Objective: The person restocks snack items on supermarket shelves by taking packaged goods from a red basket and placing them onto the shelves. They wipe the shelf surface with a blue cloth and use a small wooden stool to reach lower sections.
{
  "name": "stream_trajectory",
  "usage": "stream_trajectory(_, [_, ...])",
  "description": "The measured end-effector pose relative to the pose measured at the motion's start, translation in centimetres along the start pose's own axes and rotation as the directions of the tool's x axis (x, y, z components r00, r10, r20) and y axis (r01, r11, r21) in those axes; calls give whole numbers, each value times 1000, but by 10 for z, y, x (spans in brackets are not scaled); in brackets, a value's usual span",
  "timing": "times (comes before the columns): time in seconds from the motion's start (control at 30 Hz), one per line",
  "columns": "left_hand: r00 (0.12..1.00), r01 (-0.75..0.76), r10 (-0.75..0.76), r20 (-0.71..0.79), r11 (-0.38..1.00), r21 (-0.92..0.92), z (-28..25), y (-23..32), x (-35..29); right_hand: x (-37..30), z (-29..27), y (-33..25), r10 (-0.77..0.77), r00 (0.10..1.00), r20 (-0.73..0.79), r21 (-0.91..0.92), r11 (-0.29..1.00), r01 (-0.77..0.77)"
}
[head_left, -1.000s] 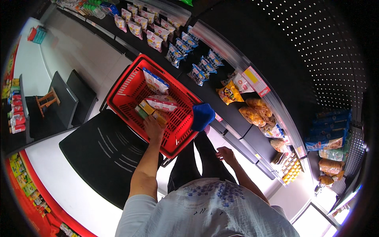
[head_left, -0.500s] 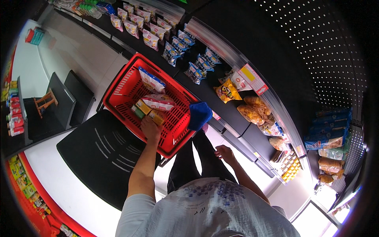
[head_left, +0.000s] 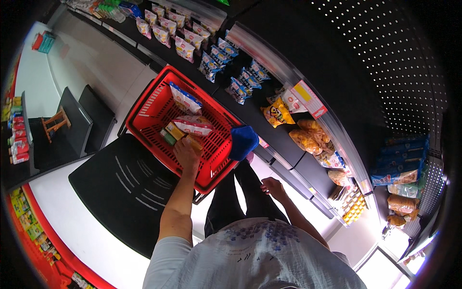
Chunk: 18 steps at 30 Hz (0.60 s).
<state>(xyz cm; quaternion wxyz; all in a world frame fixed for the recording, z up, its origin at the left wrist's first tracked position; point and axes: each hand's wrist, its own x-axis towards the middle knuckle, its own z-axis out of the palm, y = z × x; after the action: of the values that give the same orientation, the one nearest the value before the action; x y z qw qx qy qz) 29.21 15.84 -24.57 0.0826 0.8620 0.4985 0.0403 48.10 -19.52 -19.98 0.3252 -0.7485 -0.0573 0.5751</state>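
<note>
Shop | red shopping basket (head_left: 207,173) | rows of snack bags (head_left: 184,50) | pink-yellow shelf label (head_left: 308,99)

The left hand (head_left: 186,155) is resting inside a red basket (head_left: 139,110), its fingers touching a yellow box (head_left: 195,143); whether they are gripping it is unclear. A second yellow box (head_left: 174,130) is lying just beside a green box (head_left: 168,137), near a pink-and-white packet (head_left: 194,125). A blue-and-white packet (head_left: 185,98) is leaning farther inside. A blue object (head_left: 244,143) is overlapping the rim. The right hand (head_left: 273,188) is hanging near the dark trousers (head_left: 257,192), fingers loosely curling. Beyond, a black shelf (head_left: 279,141) is holding a yellow snack bag (head_left: 277,113).
</note>
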Motion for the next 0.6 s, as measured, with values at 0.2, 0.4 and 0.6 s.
stream_trajectory(0.2, [995,-81,81,55,997,-6,-12,-3,0,-3,-3,-19,-293,956,-7,-208,936,285])
stream_trajectory(0.4, [967,-23,168,193,808,-588,-89,-33,-4,-17,0,-90,-420,907,42,-88,902,422])
stream_trajectory(0.6, [745,556,407,528,60,-829,-251,3,11,-34,0,-182,-531,832,159,99,847,522])
